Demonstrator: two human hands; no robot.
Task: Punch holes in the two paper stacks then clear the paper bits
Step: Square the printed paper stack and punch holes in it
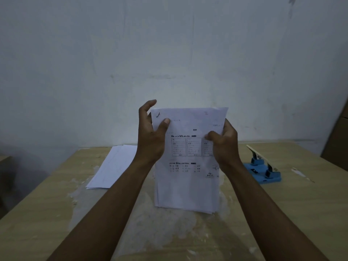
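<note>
A stack of white printed paper sheets stood upright on its bottom edge on the pale wooden desk, held between the two hands near its upper half. The left hand gripped the stack's left edge, thumb pressed on the front page and fingers curled behind. The right hand clasped the right edge, its fingers folded over the front of the sheets. A second stack of white paper lay flat on the desk to the left, apart from both hands. A blue two-hole punch with a pale raised lever sat on the desk to the right, just beyond the right wrist. A bluish-white wall rose behind the desk.
</note>
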